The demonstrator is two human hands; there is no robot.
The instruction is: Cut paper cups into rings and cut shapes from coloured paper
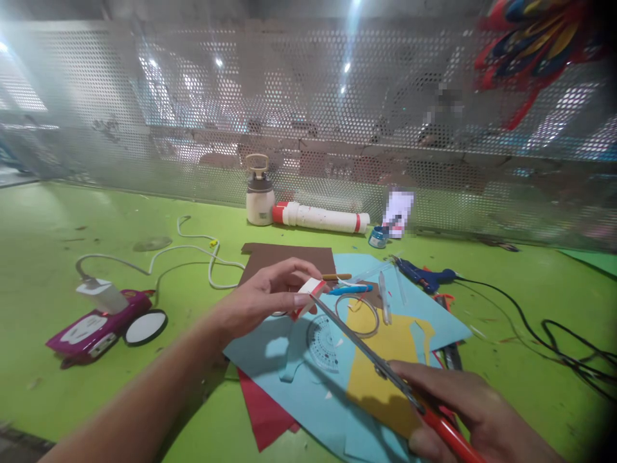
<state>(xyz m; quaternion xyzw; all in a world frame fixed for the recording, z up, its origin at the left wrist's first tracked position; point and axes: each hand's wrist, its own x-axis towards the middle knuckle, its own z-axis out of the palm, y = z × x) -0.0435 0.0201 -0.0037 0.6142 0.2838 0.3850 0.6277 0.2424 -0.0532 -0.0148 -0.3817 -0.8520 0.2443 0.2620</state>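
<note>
My left hand [272,292] pinches a small white piece with red edges [309,294], its material hard to tell, above the middle of the paper pile. From the lower right, my right hand [463,411] grips scissors with red handles [448,431]. Their long blades look closed or nearly so, and the tips reach the edge of the white-and-red piece; whether they touch it I cannot tell. Beneath lie light blue paper [274,354], yellow paper [371,373] and a clear protractor [324,344]. A roll of tape [357,316] and a blue pen [354,289] are just beyond the blades.
A blue glue gun [424,275] with a black cord lies right. Left sits a purple power strip [96,331] with a white charger [103,294] and a round white disc [145,326]. A spray bottle [260,202], white roll [322,217] and small jar [378,237] stand behind.
</note>
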